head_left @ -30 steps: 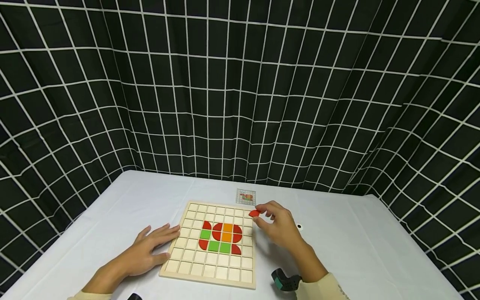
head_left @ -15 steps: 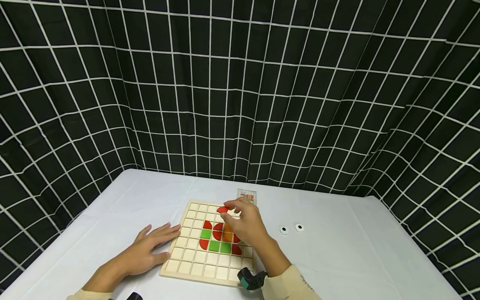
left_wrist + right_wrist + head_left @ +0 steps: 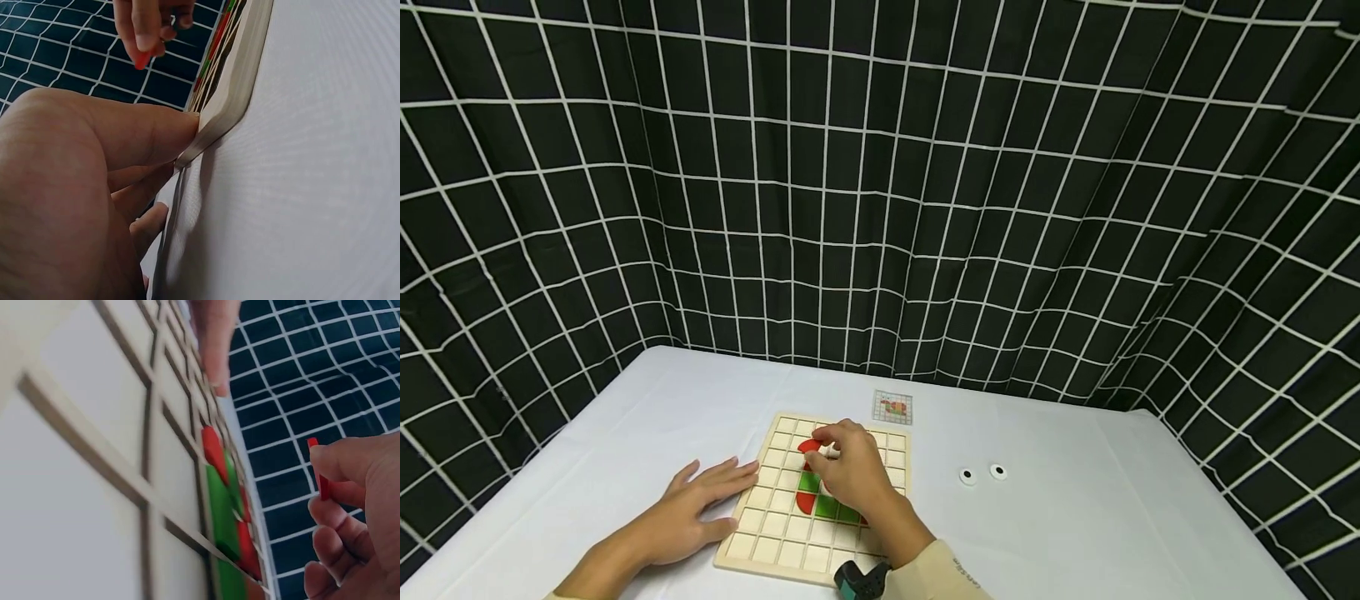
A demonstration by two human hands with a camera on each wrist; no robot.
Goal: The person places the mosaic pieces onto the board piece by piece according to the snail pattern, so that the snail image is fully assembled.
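Note:
In the head view, a square wooden grid board [image 3: 767, 523] lies on the white table. My right hand [image 3: 853, 475] is above its upper left part, pinching a red quarter-circle tile [image 3: 808, 447] between thumb and fingers. The right wrist view shows this red tile [image 3: 319, 472] edge-on, held off the board. Below it, green square tiles [image 3: 826, 506] and a red tile [image 3: 805, 502] sit in the grid; my hand hides the other tiles. At the board's left edge lies my left hand [image 3: 688, 518], fingers extended, its thumb [image 3: 169, 131] touching the frame in the left wrist view.
Behind the board lies a small pattern card [image 3: 892, 407] with a printed coloured figure. Two round white pieces with black dots, a left one [image 3: 967, 476] and a right one [image 3: 997, 472], lie to the board's right. A black curtain [image 3: 850, 208] with white grid lines surrounds the table.
My right hand has moved left across the board with the red tile, from the right edge to the upper left part. The left hand has stayed in place.

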